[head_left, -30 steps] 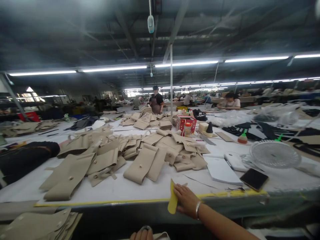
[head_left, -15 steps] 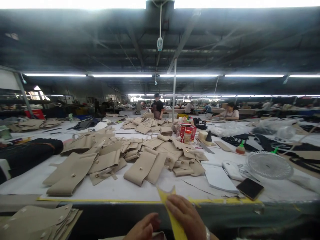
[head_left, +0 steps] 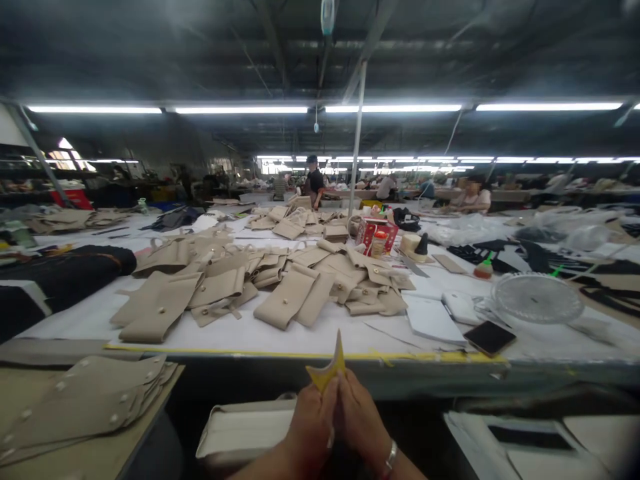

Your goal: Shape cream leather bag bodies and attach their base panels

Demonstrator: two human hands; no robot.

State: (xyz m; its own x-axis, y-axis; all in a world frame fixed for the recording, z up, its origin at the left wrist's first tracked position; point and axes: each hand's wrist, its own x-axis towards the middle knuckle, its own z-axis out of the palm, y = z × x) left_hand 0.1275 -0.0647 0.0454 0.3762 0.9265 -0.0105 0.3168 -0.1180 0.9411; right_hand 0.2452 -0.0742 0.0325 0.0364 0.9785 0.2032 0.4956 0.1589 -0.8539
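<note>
My left hand (head_left: pixel 307 427) and my right hand (head_left: pixel 361 421) are pressed together low in the middle, just in front of the table edge. Both pinch a small yellow piece (head_left: pixel 330 368) that sticks up and curls between the fingertips. My right wrist wears a bracelet (head_left: pixel 389 459). Under the hands lies a pale cream bag panel (head_left: pixel 247 427). Beyond the hands, on the white table (head_left: pixel 240 337), lie several beige leather pieces with snaps (head_left: pixel 287 303).
A stack of beige panels (head_left: pixel 85 403) rests at lower left. A phone (head_left: pixel 490 338), white pads (head_left: pixel 434 320) and a round fan guard (head_left: pixel 537 298) lie at right. A red box (head_left: pixel 376 235) stands mid-table. People work at far tables (head_left: pixel 314 187).
My right hand drew the yellow piece back off the table edge toward me, and my left hand rose to meet it. Both now pinch it. The view tilted downward.
</note>
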